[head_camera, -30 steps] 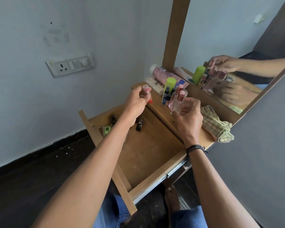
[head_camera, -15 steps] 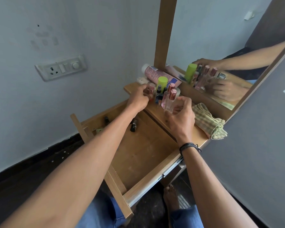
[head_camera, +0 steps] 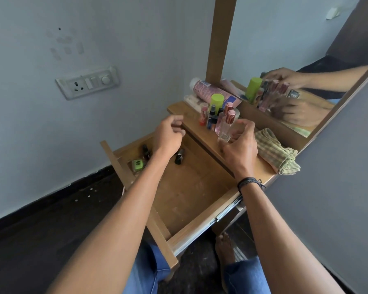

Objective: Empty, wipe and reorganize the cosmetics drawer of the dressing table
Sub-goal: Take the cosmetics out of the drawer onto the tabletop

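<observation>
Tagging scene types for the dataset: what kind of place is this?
Probably a bedroom dressing corner in a home: a wooden dressing table with a mirror, its drawer pulled open, and perfume bottles standing on top.

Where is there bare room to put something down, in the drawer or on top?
Roomiest is the drawer floor, bare from the small bottles at its far end to its near wall. On the tabletop only the wall-end strip before the standing bottles is free; from them to the cloth it is crowded, the right hand filling the gap.
</observation>
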Action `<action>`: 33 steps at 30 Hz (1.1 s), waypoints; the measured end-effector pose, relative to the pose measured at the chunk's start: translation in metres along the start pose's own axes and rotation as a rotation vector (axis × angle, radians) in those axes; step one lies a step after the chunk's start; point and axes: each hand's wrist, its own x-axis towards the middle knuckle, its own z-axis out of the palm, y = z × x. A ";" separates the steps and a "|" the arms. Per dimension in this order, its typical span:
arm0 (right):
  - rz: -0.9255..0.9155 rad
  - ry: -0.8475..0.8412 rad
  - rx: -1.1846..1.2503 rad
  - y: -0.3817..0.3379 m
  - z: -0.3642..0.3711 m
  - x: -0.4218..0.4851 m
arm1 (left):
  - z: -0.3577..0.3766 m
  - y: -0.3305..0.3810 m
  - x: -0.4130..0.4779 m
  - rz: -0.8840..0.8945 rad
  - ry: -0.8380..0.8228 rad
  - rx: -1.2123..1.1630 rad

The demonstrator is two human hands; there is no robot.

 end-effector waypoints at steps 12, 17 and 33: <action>-0.420 0.217 0.047 -0.009 0.000 -0.041 | -0.041 -0.064 -0.076 0.017 -0.003 0.691; -0.577 -0.139 -0.144 -0.014 0.025 -0.081 | -0.036 -0.059 -0.074 -0.047 -0.270 0.906; -0.075 -0.560 -0.408 -0.014 0.120 -0.034 | -0.019 -0.060 -0.062 -0.087 -0.375 1.131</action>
